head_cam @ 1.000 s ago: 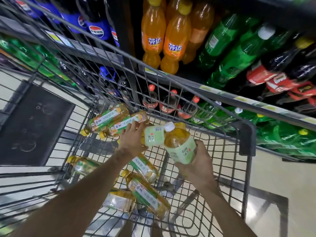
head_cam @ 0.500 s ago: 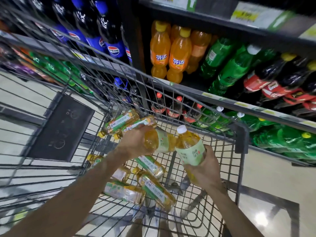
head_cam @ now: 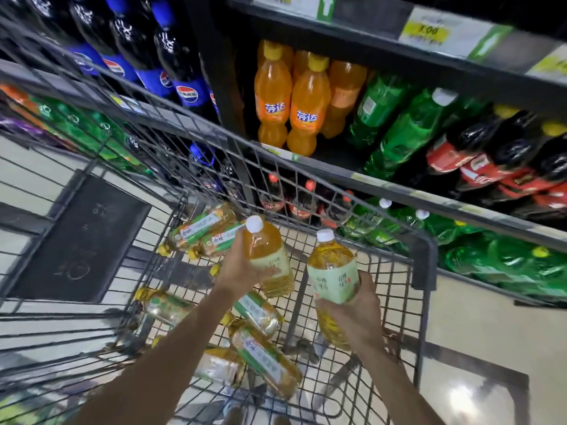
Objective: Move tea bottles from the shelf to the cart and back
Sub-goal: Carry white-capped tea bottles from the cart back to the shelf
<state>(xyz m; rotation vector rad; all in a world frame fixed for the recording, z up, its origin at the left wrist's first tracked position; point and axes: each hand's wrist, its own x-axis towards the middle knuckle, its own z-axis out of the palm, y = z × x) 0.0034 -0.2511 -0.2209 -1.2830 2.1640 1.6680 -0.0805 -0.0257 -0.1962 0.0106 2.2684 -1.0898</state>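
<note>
My left hand (head_cam: 237, 271) grips a tea bottle (head_cam: 266, 256) with a white cap and pale green label, held upright over the wire cart (head_cam: 425, 271). My right hand (head_cam: 357, 317) grips a second white-capped tea bottle (head_cam: 334, 273), also upright, near the cart's right wall. Several more tea bottles with yellow caps lie on the cart floor: two at the far end (head_cam: 202, 230), one on the left (head_cam: 167, 306), others under my forearms (head_cam: 267, 358). The shelf (head_cam: 383, 184) stands just beyond the cart.
The shelf holds orange soda bottles (head_cam: 291, 102), green soda bottles (head_cam: 402, 130), red-labelled cola bottles (head_cam: 478, 157) and blue-labelled cola bottles (head_cam: 171, 65). Price tags (head_cam: 428, 30) line the upper shelf edge. A dark floor mat (head_cam: 82, 240) shows through the cart's left side.
My left hand has turned its bottle from lying sideways to upright and lifted it. Both bottles have risen above the cart floor, and the view has tilted up toward the shelf.
</note>
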